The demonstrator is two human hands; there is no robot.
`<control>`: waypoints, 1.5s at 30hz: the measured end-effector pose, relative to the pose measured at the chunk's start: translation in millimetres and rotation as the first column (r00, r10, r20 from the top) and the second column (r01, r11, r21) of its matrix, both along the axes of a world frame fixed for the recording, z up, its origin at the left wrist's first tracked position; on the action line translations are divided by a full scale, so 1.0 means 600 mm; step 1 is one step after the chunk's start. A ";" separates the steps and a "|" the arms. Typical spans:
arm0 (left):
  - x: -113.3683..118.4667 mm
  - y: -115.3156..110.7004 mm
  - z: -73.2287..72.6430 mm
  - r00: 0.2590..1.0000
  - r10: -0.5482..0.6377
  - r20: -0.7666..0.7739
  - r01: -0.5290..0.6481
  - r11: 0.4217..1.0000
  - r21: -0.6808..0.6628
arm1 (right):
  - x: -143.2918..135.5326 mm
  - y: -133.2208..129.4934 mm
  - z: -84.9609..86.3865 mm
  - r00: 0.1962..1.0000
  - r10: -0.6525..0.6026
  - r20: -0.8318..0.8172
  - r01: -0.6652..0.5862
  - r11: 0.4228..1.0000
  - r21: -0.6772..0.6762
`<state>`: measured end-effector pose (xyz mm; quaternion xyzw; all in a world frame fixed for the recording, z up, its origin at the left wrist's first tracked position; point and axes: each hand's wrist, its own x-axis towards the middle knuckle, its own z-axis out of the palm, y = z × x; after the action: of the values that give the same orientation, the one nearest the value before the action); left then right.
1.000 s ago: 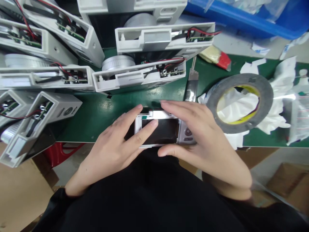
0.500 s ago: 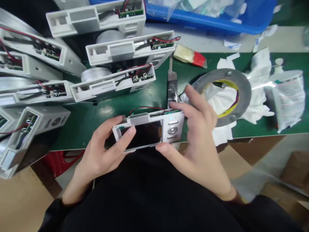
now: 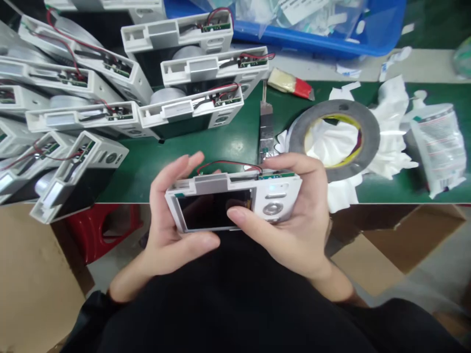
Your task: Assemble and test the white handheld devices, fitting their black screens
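Observation:
A white digital camera (image 3: 259, 184) with a dark screen is tilted toward me over the table's front edge. Its top side lies uncovered, showing a green circuit board and a red and black wire; a small light glows beside the buttons. My right hand (image 3: 300, 220) grips the right end, thumb pressed on the screen's lower right corner and index finger along the top. Around the left end curls my left hand (image 3: 167, 220), its thumb below the bottom edge and its fingers partly hidden behind. Beyond the camera lies a cutter knife (image 3: 266, 127).
Several similar open cameras (image 3: 191, 110) stand at the left and back. A roll of tape (image 3: 369, 135) sits on crumpled white paper (image 3: 395, 120) at the right, near a clear plastic bag (image 3: 439, 147). A brush (image 3: 290, 84) and a blue bin (image 3: 312, 40) are at the back.
My right hand has closed on the camera's right end, its thumb now on the screen. My left thumb has left the screen for the lower edge. The camera appears slightly nearer.

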<state>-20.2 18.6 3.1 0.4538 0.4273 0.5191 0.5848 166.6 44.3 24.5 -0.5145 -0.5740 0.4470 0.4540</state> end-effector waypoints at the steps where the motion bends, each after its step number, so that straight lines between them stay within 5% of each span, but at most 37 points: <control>1: 0.003 0.000 0.003 0.999 0.007 0.036 -0.006 1.000 -0.008 | -0.001 -0.004 -0.001 1.000 -0.007 0.027 0.006 1.000 0.018; 9: 0.000 -0.021 -0.002 0.991 0.103 0.083 -0.108 0.992 0.060 | -0.011 -0.023 0.001 0.993 -0.002 0.120 -0.012 0.994 0.111; 18: 0.002 -0.028 0.011 0.981 0.176 0.081 -0.180 0.983 0.045 | -0.005 -0.030 0.000 0.989 0.133 0.066 -0.136 0.990 0.029; 24: 0.003 -0.032 0.012 0.977 0.202 0.076 -0.204 0.979 0.023 | -0.009 -0.038 0.008 0.986 0.091 0.137 -0.098 0.994 0.044; 37: -0.009 -0.038 0.009 0.990 0.132 -0.051 -0.130 0.991 0.033 | -0.011 -0.043 0.001 0.993 0.055 0.101 -0.057 0.998 0.015; 45: -0.026 -0.028 0.021 0.979 -0.032 -0.204 0.063 0.988 0.144 | -0.003 -0.042 -0.006 0.997 0.009 -0.080 -0.017 0.996 -0.088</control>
<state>-35.6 1.8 15.6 0.5565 0.4329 0.4872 0.5152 165.0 18.8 21.1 -0.5121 -0.5383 0.4951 0.4503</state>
